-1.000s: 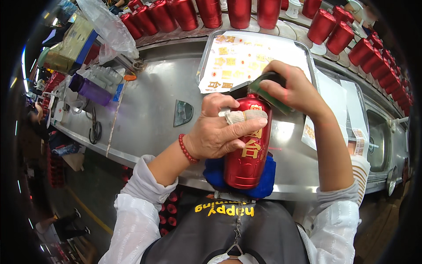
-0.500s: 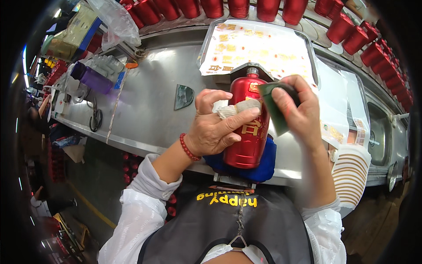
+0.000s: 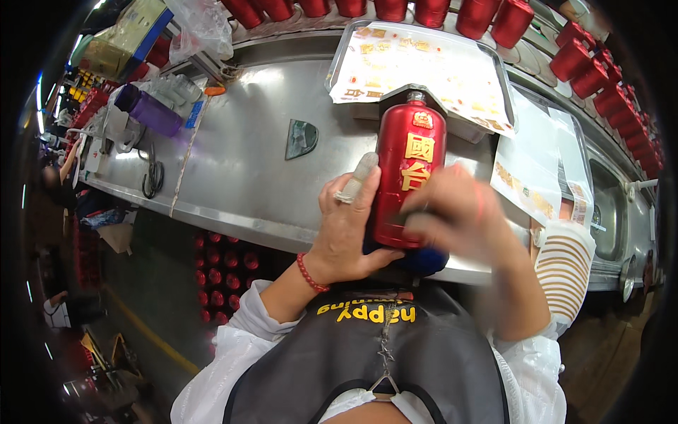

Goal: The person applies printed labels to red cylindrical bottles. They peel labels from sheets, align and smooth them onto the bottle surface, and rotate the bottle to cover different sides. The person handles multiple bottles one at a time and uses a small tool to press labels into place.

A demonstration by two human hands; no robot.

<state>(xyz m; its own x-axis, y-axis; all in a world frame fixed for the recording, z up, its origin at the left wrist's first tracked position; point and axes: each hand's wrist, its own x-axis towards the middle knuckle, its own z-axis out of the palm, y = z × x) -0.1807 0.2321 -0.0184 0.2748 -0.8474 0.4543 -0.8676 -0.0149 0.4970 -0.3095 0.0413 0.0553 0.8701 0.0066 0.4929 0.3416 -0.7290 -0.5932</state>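
A shiny red bottle (image 3: 393,152) with raised gold characters lies tilted on a blue pad (image 3: 426,262), its neck against a dark angled rest (image 3: 393,95). My left hand (image 3: 344,220) grips the bottle's lower left side, thumb by its base; a pale cover wraps one raised finger. Over the lower right of the bottle, my right hand (image 3: 462,215) is closed and smeared by motion. A dark edge under its fingers is the little that shows of the green scraper. Left of the bottle, a dark glassy plate (image 3: 301,138) lies on the metal bench.
Behind the bottle, a tray (image 3: 333,69) bears a white sheet of gold decals. More decal sheets (image 3: 526,159) lie at right, near stacked paper cups (image 3: 565,265) and a sink (image 3: 611,212). A purple bottle (image 3: 150,111) and black scissors (image 3: 151,177) lie left. Red bottles (image 3: 477,18) line the back.
My left hand has slid down from the bottle's front to its lower left side, uncovering the gold characters. My right hand has moved down and left onto the bottle with the green scraper.
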